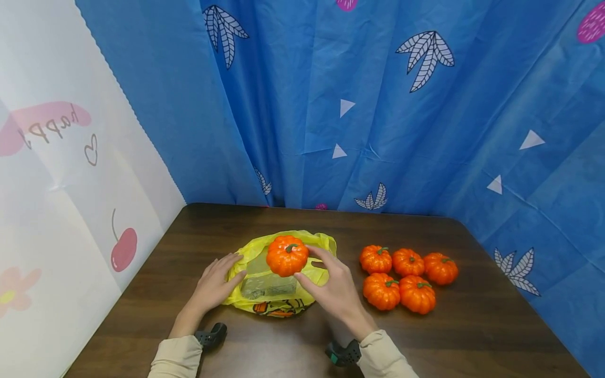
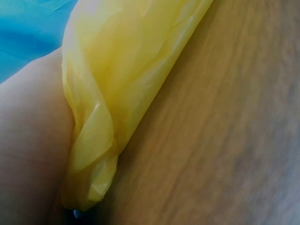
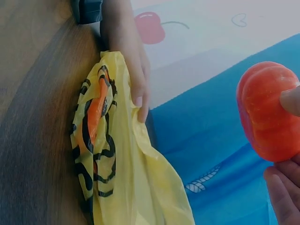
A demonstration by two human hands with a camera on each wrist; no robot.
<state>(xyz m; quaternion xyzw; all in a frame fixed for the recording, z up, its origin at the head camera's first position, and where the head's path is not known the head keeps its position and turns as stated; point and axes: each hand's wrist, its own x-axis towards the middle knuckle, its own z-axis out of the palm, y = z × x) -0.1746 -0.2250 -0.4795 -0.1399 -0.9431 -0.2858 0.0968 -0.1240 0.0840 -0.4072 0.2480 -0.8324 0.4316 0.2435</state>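
Note:
My right hand (image 1: 333, 286) holds a small orange pumpkin (image 1: 287, 255) with a green stem, gripped between thumb and fingers, above the mouth of a yellow plastic bag (image 1: 302, 304). In the right wrist view, the thumb lies across the ribbed side of the pumpkin (image 3: 267, 112). At the bag's left rim my left hand (image 1: 215, 281) holds the edge, its thumb reaching over the opening. The left wrist view shows crumpled yellow plastic (image 2: 122, 75) against this hand. The bag lies spread on the table, mouth up, with a black-and-orange print on its near side.
Several more orange pumpkins (image 1: 408, 262) sit grouped on the brown wooden table (image 1: 477, 325) to the right of the bag. A blue curtain (image 1: 302, 115) hangs behind the table, and a white printed sheet (image 1: 71, 189) borders its left side.

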